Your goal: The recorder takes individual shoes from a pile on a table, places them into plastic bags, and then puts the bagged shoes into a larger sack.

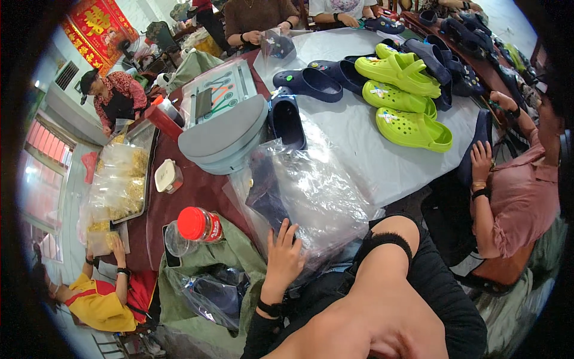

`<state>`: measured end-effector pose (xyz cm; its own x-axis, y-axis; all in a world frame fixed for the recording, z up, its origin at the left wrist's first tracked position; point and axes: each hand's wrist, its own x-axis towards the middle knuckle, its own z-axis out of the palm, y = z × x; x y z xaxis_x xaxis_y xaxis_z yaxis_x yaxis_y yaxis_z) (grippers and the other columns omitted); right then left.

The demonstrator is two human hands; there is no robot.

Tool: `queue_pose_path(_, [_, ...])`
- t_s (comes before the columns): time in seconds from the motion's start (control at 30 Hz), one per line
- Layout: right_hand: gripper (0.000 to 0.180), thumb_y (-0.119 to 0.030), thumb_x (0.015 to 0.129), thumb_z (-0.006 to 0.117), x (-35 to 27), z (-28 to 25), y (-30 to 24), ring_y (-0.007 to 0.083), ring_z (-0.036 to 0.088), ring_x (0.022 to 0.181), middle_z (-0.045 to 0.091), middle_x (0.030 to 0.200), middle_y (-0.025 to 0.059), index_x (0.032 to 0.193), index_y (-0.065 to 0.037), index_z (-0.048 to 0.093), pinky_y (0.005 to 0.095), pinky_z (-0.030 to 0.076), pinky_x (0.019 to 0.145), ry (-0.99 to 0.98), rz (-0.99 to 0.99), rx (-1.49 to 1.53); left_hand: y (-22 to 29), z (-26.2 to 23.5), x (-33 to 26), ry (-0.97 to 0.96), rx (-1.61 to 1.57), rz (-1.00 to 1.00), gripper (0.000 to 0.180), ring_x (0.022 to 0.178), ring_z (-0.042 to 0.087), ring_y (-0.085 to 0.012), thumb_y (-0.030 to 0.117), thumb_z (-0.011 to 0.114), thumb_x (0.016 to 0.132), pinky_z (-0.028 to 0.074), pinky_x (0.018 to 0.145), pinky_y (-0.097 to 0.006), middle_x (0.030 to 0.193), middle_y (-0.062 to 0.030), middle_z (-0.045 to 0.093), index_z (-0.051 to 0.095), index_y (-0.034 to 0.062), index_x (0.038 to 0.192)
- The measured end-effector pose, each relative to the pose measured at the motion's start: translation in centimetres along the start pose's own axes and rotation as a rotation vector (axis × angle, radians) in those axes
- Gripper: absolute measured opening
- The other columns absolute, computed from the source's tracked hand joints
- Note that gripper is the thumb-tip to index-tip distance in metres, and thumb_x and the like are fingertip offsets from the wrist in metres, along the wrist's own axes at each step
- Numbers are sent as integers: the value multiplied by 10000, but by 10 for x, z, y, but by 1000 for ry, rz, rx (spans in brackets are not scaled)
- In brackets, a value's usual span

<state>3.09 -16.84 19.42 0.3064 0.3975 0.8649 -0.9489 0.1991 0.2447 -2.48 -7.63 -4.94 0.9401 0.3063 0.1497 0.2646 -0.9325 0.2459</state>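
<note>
Your left hand [283, 254] lies flat, fingers [287, 230] spread wide, pinning the clear bags [311, 191] to the table [371, 143]. Right hand's fingers: cannot tell, hidden.

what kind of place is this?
Probably a small packing workshop: lime-green clogs and navy clogs piled on a shared table, clear plastic bags under the person's left hand, several people seated around.

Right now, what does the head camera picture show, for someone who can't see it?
A person's left hand rests on a pile of clear plastic bags at a table holding lime-green clogs and navy clogs. Other people sit around it.
</note>
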Motion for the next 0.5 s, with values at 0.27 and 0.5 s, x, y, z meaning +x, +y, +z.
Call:
queue_pose_path(0.27, [192, -129, 788, 708, 11, -5, -9, 208, 455, 864, 490, 950, 115, 880, 11, 614, 317, 347, 736, -102, -15, -173, -2, 1, -1, -2, -9, -1, 259, 1350, 276, -331, 184, 735, 721, 265, 1020, -599, 1309, -127, 402, 570, 30, 849])
queue_pose_path(0.5, [182, -126, 786, 711, 7, -1, -11, 211, 458, 859, 491, 941, 108, 868, 8, 619, 316, 348, 736, -4, 49, -64, -1, 0, 1, -19, -12, 0, 246, 1348, 276, -320, 193, 702, 750, 258, 1028, -592, 1310, -131, 409, 588, 17, 879])
